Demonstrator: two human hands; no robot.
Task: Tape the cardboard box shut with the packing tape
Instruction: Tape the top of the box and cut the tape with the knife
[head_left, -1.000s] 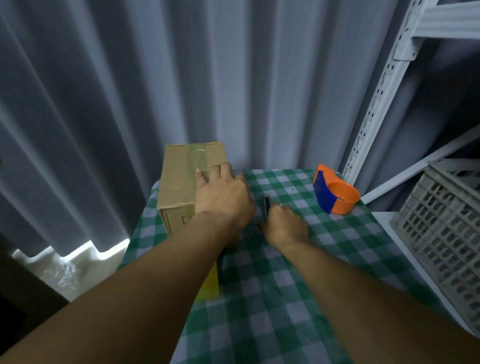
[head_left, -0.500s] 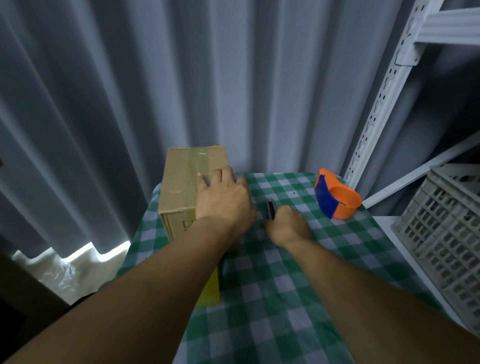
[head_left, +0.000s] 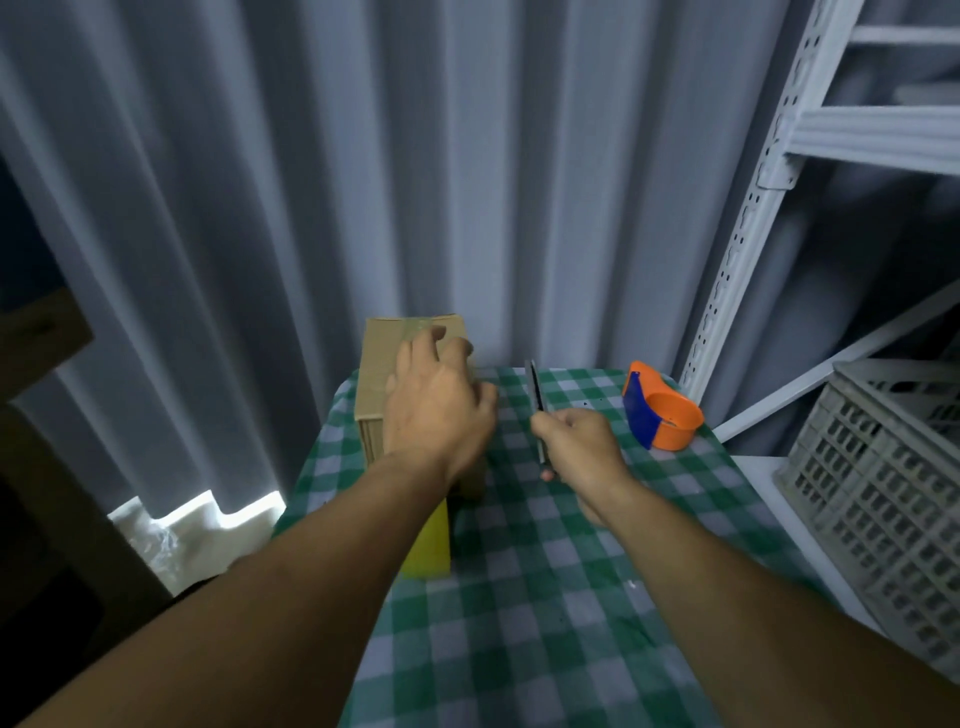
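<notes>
A brown cardboard box (head_left: 376, 358) stands at the far left of the table, with a strip of clear tape across its top. My left hand (head_left: 436, 405) lies on the box's top, fingers spread. To the right of the box, my right hand (head_left: 576, 447) is raised off the table and grips a slim dark tool (head_left: 535, 395) that points away from me. The orange and blue packing tape dispenser (head_left: 662, 413) sits at the table's far right, untouched.
A green and white checked cloth (head_left: 545, 597) covers the small table. A yellow object (head_left: 428, 545) lies under my left forearm. A grey crate (head_left: 883, 493) and a white metal shelf (head_left: 753, 208) stand on the right. Grey curtains hang behind.
My right hand has lifted the dark tool off the table and holds it upright. My left hand has slid further along the box top.
</notes>
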